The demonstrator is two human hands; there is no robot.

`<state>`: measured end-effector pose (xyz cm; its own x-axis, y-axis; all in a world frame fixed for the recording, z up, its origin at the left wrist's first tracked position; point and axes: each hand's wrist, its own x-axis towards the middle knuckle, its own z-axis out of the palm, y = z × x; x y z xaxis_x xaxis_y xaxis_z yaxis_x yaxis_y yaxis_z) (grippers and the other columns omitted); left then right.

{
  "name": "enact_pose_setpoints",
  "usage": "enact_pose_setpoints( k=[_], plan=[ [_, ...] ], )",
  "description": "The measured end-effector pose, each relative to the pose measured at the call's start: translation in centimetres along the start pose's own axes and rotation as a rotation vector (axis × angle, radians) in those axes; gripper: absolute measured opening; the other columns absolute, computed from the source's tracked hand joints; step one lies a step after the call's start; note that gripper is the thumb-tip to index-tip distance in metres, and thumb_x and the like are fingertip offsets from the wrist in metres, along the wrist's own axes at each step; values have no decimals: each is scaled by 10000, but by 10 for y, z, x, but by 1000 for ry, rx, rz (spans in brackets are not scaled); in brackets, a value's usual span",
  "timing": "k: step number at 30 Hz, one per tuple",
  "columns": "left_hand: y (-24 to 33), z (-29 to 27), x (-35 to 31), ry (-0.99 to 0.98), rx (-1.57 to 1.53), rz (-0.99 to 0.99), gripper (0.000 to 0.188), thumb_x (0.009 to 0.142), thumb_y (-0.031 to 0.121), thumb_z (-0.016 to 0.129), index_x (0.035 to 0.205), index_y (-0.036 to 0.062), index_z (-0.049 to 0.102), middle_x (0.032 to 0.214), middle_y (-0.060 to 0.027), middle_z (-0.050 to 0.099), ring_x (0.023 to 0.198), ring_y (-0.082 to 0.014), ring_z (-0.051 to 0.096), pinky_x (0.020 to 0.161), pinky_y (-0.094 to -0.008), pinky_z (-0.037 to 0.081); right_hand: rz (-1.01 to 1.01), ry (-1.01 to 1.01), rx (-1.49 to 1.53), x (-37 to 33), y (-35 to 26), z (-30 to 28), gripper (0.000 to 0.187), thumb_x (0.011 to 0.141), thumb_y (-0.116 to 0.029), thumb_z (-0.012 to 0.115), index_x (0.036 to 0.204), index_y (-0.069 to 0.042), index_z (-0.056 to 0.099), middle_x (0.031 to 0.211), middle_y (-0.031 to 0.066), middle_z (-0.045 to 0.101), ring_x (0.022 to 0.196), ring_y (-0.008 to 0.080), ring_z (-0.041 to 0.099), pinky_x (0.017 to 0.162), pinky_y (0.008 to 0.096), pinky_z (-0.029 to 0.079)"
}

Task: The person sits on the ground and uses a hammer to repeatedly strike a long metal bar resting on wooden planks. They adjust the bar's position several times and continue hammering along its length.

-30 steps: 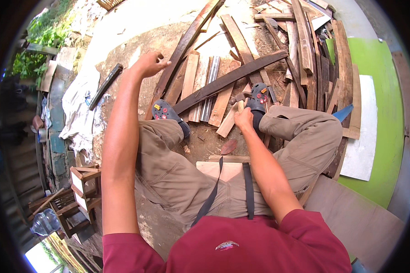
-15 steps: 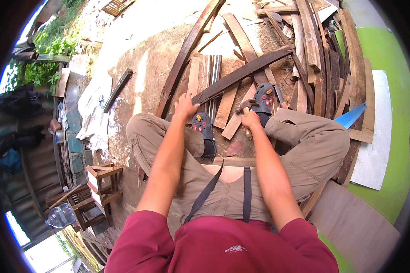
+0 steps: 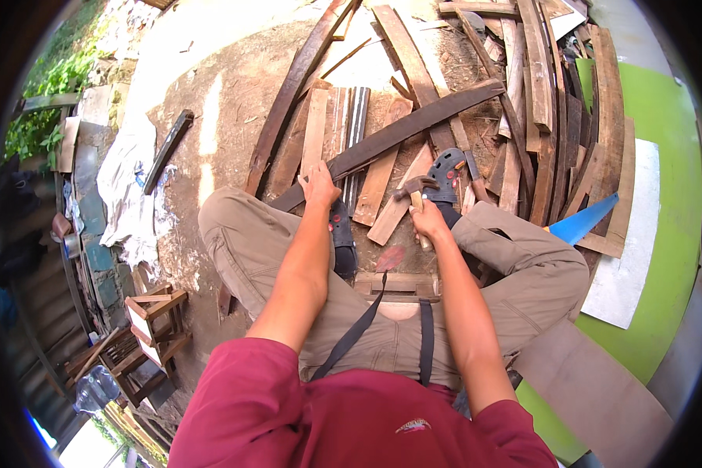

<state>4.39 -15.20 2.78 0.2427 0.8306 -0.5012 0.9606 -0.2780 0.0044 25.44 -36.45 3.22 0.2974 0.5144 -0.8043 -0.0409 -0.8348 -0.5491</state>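
Your left hand (image 3: 319, 187) grasps the dark plank (image 3: 413, 126), probably to steady it, though its underside is hidden; your right hand (image 3: 429, 220) has its grip clenched round the hammer (image 3: 416, 186).

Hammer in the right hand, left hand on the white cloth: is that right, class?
The place of the left hand is wrong: the head view shows it on the dark plank. The hammer is indeed in the right hand.

A crumpled white cloth (image 3: 126, 207) lies on the ground (image 3: 238, 125), near some green leaves (image 3: 53, 74). I see a clear plastic bottle (image 3: 97, 389), and a white sheet (image 3: 628, 242) on a bright green surface (image 3: 677, 203).
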Motion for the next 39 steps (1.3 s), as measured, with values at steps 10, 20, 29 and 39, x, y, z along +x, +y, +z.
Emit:
enact_pose_setpoints(
  k=[10, 20, 29, 39],
  plan=[
    [-40, -35, 34, -277, -301, 177, 661, 674, 184, 849, 1267, 20, 606, 1223, -224, 674, 1191, -352, 622, 1007, -428, 483, -130, 83, -286, -4, 9, -1, 505, 952, -315, 610, 1321, 16, 515, 1144, 312, 662, 1116, 444, 641, 966, 473, 494],
    [-49, -36, 44, -1145, -594, 184, 702, 795, 244, 840, 1395, 16, 555, 1312, -117, 619, 1242, -252, 552, 1089, -411, 419, -104, 96, -369, -10, 19, 3, 471, 955, -334, 620, 1233, 38, 543, 1140, 308, 656, 1101, 452, 635, 931, 494, 498],
    [-71, 1, 68, -869, -451, 232, 750, 806, 271, 819, 1463, 80, 512, 1324, -132, 642, 1263, -259, 576, 1140, -399, 344, -72, 66, -365, -44, -3, 1, 418, 959, -293, 627, 1181, 53, 548, 1149, 334, 648, 1143, 470, 613, 952, 512, 497],
    [-50, -20, 50, -814, -488, 277, 779, 768, 259, 850, 1458, 80, 535, 1364, -126, 626, 1308, -251, 526, 1145, -377, 338, -108, 130, -436, -27, 23, -4, 464, 934, -335, 653, 1219, 18, 557, 1115, 312, 662, 1095, 452, 646, 923, 482, 506]
  ],
)
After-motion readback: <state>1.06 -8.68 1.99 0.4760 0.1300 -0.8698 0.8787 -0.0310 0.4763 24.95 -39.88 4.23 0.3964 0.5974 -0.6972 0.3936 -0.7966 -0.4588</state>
